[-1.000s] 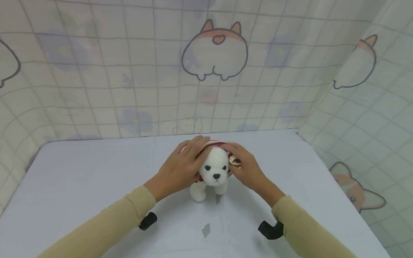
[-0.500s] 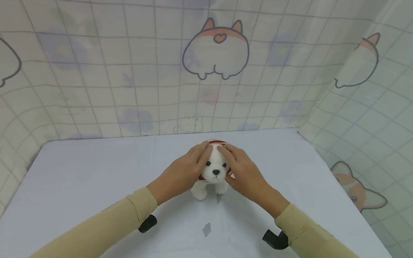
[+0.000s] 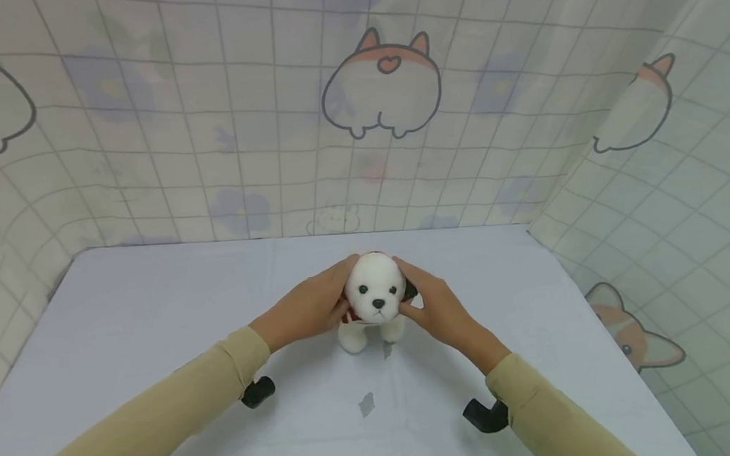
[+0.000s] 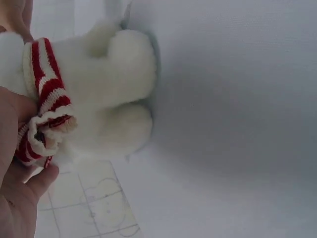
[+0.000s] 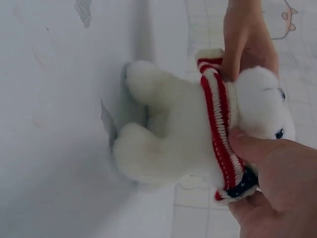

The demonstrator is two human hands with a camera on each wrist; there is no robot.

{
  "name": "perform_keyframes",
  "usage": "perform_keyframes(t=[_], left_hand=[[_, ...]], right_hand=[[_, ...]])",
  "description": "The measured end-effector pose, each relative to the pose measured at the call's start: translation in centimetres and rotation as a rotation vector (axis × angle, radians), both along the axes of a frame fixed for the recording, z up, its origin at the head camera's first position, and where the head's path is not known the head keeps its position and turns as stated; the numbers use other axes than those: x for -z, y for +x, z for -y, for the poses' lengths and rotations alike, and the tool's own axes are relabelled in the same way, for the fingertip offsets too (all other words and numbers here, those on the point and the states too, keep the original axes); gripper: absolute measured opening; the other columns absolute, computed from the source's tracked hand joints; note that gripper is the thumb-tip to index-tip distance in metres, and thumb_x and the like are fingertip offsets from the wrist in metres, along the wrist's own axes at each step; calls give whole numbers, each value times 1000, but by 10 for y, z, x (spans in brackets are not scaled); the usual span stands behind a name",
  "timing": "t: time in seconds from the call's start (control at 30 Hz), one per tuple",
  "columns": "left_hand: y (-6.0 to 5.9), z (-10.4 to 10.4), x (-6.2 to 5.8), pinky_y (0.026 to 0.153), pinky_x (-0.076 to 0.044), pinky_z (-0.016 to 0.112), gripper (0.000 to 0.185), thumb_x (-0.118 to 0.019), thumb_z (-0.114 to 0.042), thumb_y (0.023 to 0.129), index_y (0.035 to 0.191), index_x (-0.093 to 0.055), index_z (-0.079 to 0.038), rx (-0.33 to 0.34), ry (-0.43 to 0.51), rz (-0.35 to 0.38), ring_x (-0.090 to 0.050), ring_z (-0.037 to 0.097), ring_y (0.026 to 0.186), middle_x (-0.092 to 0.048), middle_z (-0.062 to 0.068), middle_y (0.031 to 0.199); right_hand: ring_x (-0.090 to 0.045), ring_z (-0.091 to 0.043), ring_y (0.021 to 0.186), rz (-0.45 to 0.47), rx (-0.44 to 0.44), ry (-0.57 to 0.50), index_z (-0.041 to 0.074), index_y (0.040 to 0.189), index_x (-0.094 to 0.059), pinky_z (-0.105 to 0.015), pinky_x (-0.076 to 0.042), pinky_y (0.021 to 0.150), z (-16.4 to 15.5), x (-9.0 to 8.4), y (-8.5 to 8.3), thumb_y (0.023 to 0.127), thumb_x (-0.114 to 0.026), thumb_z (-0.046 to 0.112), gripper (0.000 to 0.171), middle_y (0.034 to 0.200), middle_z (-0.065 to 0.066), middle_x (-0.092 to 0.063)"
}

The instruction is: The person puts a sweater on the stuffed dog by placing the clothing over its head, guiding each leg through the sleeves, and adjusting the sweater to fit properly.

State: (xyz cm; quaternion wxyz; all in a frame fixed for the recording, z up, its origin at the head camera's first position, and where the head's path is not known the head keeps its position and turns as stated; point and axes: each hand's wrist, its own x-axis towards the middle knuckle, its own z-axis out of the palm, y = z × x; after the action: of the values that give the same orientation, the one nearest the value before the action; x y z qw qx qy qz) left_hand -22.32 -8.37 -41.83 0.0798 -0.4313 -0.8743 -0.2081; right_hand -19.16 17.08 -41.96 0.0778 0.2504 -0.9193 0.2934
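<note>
A small white plush dog (image 3: 376,294) stands on the white table (image 3: 154,306), facing me. A red-and-white striped knit band (image 5: 218,124) sits around its neck, below the bare head. My left hand (image 3: 334,297) pinches the bunched band (image 4: 47,94) on the dog's left side. On the other side my right hand (image 3: 420,296) grips the band, thumb on top (image 5: 247,146). In the right wrist view the left hand (image 5: 245,39) shows behind the dog. The dog's paws (image 4: 124,129) rest on the table.
A checked cloth backdrop (image 3: 380,85) with cartoon corgi prints closes the back and right side. Black wrist mounts (image 3: 258,391) (image 3: 483,416) hang under my sleeves. A small grey mark (image 3: 366,403) lies on the table in front of the dog.
The striped band was over the top of the dog's head; both hands have drawn it down to the neck, and the head now shows fully.
</note>
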Motion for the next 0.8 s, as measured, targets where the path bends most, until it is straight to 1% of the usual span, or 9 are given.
perform_keyframes(t=[0.1, 0.2, 0.27, 0.4, 0.5, 0.57, 0.63, 0.73, 0.8], left_hand=[[-8, 3, 5, 97, -51, 33, 72, -61, -14, 95, 153, -20, -5, 23, 50, 170, -59, 19, 116, -44, 13, 147], [-15, 6, 11, 101, -49, 37, 78, -64, -20, 93, 155, -17, -12, 55, 115, 300, -55, 21, 123, -40, 10, 151], [-19, 8, 14, 106, -44, 42, 80, -65, -24, 93, 156, -17, -16, 72, 156, 367, -49, 23, 131, -37, 9, 154], [-26, 12, 21, 108, -42, 45, 79, -64, -31, 93, 156, -16, -27, 77, 200, 491, -46, 22, 135, -38, 4, 154], [-32, 15, 25, 108, -42, 48, 76, -64, -34, 93, 155, -20, -28, 69, 210, 555, -48, 23, 133, -44, 4, 150], [-34, 16, 27, 107, -42, 48, 74, -64, -33, 92, 154, -24, -26, 64, 218, 593, -50, 24, 131, -48, 5, 147], [-35, 18, 28, 108, -41, 49, 73, -66, -33, 91, 153, -27, -25, 46, 233, 621, -49, 26, 132, -49, 5, 147], [-31, 19, 24, 110, -39, 52, 76, -71, -35, 87, 151, -31, -28, -20, 288, 606, -45, 28, 136, -44, 0, 151], [-27, 20, 16, 110, -37, 52, 80, -76, -37, 82, 150, -34, -29, -69, 346, 527, -39, 26, 140, -39, -4, 153]], right_hand=[[-47, -30, 134, 88, -19, -103, 8, 150, -34, -40, -43, 106, -6, 6, -5, 84, -73, 7, 77, 147, -14, -46], [-47, -31, 134, 125, -48, -179, 10, 150, -34, -40, -44, 105, -12, 12, -9, 83, -73, 7, 77, 148, -15, -46], [-46, -31, 135, 153, -60, -209, 11, 150, -34, -39, -44, 105, -14, 14, -12, 84, -72, 9, 76, 149, -14, -44], [-43, -30, 137, 219, -73, -270, 10, 150, -33, -39, -42, 107, -16, 20, -17, 85, -71, 10, 75, 151, -13, -41], [-38, -32, 140, 281, -87, -340, 6, 150, -33, -41, -38, 110, -17, 25, -21, 86, -69, 5, 73, 153, -14, -37], [-40, -32, 139, 332, -81, -374, 6, 149, -34, -41, -39, 110, -18, 28, -23, 87, -68, 6, 71, 152, -14, -38], [-42, -32, 138, 342, -70, -375, 7, 149, -34, -41, -40, 109, -19, 29, -24, 87, -68, 7, 71, 152, -14, -39], [-47, -28, 135, 268, -18, -303, 15, 149, -37, -42, -43, 108, -19, 23, -20, 86, -73, 17, 73, 151, -8, -43], [-43, -27, 138, 151, 5, -249, 18, 148, -39, -47, -40, 110, -18, 13, -16, 83, -76, 21, 76, 152, -6, -42]])
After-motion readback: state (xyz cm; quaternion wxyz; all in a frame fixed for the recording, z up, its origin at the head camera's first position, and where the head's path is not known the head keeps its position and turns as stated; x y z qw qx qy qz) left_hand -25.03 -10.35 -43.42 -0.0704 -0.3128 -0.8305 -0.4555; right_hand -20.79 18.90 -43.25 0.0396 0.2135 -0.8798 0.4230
